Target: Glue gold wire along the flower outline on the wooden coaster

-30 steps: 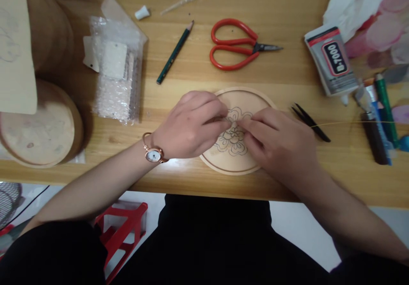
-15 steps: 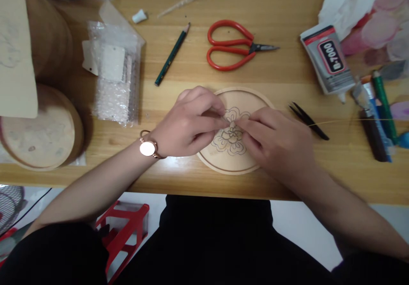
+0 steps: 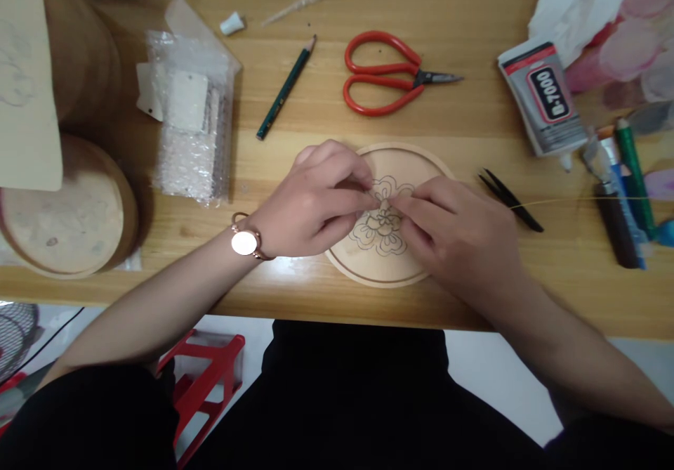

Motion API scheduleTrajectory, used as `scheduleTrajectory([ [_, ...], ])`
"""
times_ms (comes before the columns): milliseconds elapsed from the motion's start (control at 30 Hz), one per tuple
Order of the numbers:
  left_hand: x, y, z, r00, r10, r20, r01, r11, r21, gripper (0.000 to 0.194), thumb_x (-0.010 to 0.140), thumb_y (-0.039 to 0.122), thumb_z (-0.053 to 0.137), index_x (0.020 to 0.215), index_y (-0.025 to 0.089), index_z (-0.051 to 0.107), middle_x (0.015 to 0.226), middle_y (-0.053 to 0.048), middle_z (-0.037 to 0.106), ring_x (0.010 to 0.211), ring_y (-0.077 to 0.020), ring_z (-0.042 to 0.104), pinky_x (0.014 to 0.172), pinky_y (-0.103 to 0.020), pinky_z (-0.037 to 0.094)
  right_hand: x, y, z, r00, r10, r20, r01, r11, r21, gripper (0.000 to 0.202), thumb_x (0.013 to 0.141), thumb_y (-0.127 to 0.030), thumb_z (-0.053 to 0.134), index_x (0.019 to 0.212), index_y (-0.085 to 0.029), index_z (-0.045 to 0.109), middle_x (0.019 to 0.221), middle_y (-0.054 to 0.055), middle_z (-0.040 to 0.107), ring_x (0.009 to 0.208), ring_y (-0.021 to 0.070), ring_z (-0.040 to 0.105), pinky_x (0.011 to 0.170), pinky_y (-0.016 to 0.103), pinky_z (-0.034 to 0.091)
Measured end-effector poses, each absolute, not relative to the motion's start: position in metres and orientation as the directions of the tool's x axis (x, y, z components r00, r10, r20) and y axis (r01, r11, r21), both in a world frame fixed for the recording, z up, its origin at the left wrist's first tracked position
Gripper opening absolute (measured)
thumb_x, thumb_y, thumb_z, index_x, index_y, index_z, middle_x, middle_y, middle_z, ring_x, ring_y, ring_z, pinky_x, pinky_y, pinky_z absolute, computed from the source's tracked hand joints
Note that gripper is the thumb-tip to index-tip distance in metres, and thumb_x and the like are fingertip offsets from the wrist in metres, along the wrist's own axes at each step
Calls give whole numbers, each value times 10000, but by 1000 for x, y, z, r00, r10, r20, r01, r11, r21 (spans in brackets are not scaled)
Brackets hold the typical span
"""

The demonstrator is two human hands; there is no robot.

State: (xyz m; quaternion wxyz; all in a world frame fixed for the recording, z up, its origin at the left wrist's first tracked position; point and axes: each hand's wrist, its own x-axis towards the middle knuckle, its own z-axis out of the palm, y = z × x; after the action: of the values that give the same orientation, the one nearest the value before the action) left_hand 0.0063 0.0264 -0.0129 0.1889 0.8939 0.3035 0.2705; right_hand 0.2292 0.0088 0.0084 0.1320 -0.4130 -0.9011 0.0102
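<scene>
A round wooden plate point(image 3: 392, 278) with a raised rim lies before me, a flower outline point(image 3: 387, 225) drawn on its face. Over the flower's upper middle, my left hand point(image 3: 329, 199) is closed in a pinch; whatever its fingertips hold is too small to make out. My right hand point(image 3: 456, 224) pinches right beside it, the two sets of fingertips nearly touching. From behind the right hand a thin yellow thread point(image 3: 573, 199) runs off to the right; its end at the fingers is hidden.
Red-handled scissors point(image 3: 382, 108) and a green pencil point(image 3: 284, 92) lie beyond the plate. Black tweezers point(image 3: 512, 199) and a glue tube point(image 3: 545, 98) are on the right. Left stand a bubble-wrap packet point(image 3: 192, 140) and a round wooden piece point(image 3: 68, 217).
Both hands stay pinched at the same spot on the flower, with hardly any finger movement. The whole view has shifted very slightly.
</scene>
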Motion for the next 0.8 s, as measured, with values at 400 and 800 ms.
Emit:
scheduleTrajectory([
  [400,8,23,-13,669,621,408,458,-777,432,178,865,164,577,1007,225,665,1005,-74,658,951,-250,584,788,-451,471,229,9,8,-615,752,236,739,654,-159,286,933,-196,460,810,-187,718,712,24,636,642,125,510,546,280,313],
  [800,9,21,-14,666,638,385,458,-758,464,189,879,181,544,1022,245,649,1009,-59,671,971,-243,603,844,-460,460,229,9,9,-617,763,192,747,645,-163,324,951,-209,431,848,-192,738,739,39,647,649,130,522,547,290,350],
])
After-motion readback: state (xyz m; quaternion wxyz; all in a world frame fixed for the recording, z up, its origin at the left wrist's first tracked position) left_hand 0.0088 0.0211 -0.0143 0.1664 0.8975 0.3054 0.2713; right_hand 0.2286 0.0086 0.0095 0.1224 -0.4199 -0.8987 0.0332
